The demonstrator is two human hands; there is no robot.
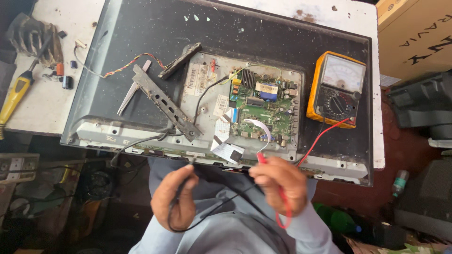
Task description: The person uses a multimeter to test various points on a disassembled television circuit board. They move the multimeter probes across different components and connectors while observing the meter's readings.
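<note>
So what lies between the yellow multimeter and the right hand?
In the head view, only the red test lead crosses that stretch, running from the yellow multimeter over the panel's bare metal frame down to the right hand, which holds the red probe.

left hand (175,196): we curl our fingers shut, low down
right hand (278,181): we pinch tight, just beside it

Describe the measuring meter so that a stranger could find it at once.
On the opened flat television lying back-up on the table, look right of the green circuit board. The multimeter lies there: orange casing, pale needle dial, black knob, the only orange thing on the panel.
</note>
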